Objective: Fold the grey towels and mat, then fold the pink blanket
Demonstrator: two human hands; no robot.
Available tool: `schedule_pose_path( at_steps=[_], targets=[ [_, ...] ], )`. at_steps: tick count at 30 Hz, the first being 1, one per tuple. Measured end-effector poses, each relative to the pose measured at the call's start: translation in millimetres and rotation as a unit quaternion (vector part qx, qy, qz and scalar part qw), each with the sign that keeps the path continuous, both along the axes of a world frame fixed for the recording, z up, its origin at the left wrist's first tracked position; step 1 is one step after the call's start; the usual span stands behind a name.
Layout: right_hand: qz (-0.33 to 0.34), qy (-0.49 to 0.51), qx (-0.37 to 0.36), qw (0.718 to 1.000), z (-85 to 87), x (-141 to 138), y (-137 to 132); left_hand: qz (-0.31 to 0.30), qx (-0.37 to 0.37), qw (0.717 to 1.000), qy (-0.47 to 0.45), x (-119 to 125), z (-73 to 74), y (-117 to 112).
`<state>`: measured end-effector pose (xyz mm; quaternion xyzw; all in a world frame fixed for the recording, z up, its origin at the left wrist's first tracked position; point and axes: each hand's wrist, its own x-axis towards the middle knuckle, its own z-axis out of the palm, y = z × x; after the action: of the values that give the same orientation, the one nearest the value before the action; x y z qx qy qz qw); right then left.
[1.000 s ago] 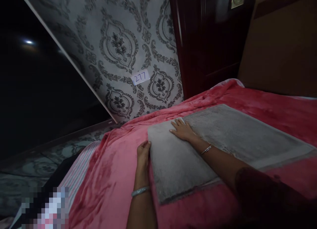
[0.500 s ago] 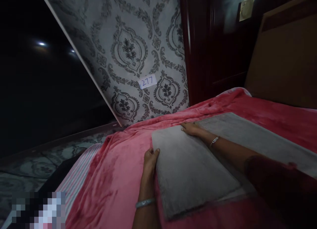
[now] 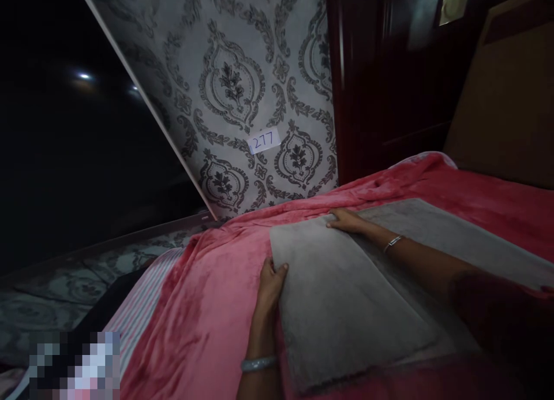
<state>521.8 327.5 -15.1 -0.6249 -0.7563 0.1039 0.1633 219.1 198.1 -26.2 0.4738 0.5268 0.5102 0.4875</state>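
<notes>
A grey piece of fabric, towel-like, lies on a pink plush blanket. Its left part is a flap folded over onto the rest, which stretches away to the right. At the flap's left edge is my left hand, thumb on top and fingers curled at the border, closed on the fabric. My right hand grips the flap's far edge, near where its upper layer ends. That forearm crosses over the fabric and hides part of it.
A patterned wall bearing a paper marked 277 rises behind the bed. Beside it stand a dark red door and a brown cardboard panel. A striped sheet shows at the left edge.
The view has swung slightly left, so everything sits further right. My right hand has slid a little to the right along the fabric's far edge; my left hand keeps its place.
</notes>
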Motion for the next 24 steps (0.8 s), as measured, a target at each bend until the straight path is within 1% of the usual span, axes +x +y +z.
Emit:
schedule_pose_path(
  at_steps=[2,4,7,10,13,15,17,19,20,21,22,24],
  targets=[
    [-0.017,0.002,0.027,0.999,2.4,-1.8,-9.6,-0.006,-0.003,1.000,-0.005,0.8,1.3,-0.7],
    [-0.030,0.002,0.053,0.998,9.3,-3.5,-18.7,-0.003,0.000,1.000,0.003,3.2,4.7,-1.9],
    [-0.038,0.004,0.084,0.996,25.5,-3.1,-30.8,0.032,0.038,0.997,0.051,9.4,13.2,-6.6],
    [-0.036,0.004,0.108,0.993,47.8,-0.5,-41.6,0.067,0.084,0.990,0.095,14.4,26.5,-17.9],
    [-0.023,0.018,0.135,0.990,78.4,-6.5,-48.9,0.087,0.112,0.982,0.122,6.9,48.0,-34.7],
    [-0.006,0.036,0.146,0.989,101.2,-22.3,-48.7,0.100,0.128,0.978,0.132,-11.2,67.2,-44.2],
    [0.016,0.052,0.147,0.988,120.4,-49.2,-43.9,0.118,0.141,0.974,0.134,-39.7,86.2,-49.4],
    [0.035,0.063,0.136,0.988,129.7,-83.8,-38.3,0.136,0.131,0.973,0.134,-74.4,98.2,-50.9],
    [0.040,0.065,0.128,0.989,129.2,-102.0,-37.2,0.149,0.110,0.973,0.139,-92.0,99.5,-51.3],
    [0.048,0.066,0.118,0.990,125.1,-119.6,-38.3,0.168,0.084,0.971,0.150,-108.7,97.1,-52.4],
    [0.060,0.065,0.108,0.990,117.3,-135.8,-42.2,0.189,0.054,0.967,0.163,-123.9,91.1,-54.3],
    [0.093,0.061,0.088,0.990,93.0,-161.4,-58.8,0.223,0.004,0.957,0.186,-147.7,70.5,-61.1]
  ],
)
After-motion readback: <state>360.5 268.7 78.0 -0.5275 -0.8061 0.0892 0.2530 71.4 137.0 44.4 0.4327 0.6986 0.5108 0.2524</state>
